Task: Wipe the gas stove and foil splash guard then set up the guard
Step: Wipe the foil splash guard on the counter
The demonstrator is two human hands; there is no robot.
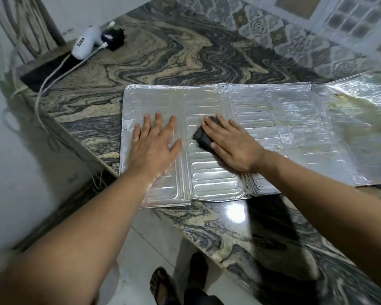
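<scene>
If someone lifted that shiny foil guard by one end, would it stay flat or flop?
The foil splash guard would probably bend at its fold lines, since creases split it into panels. It looks thin and crinkled, so likely light and easily dented. The left hand pressing flat on it suggests it slides on the polished countertop.

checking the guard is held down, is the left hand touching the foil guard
Touching. The head view shows the left hand lying flat, fingers spread, on the foil guard.
</scene>
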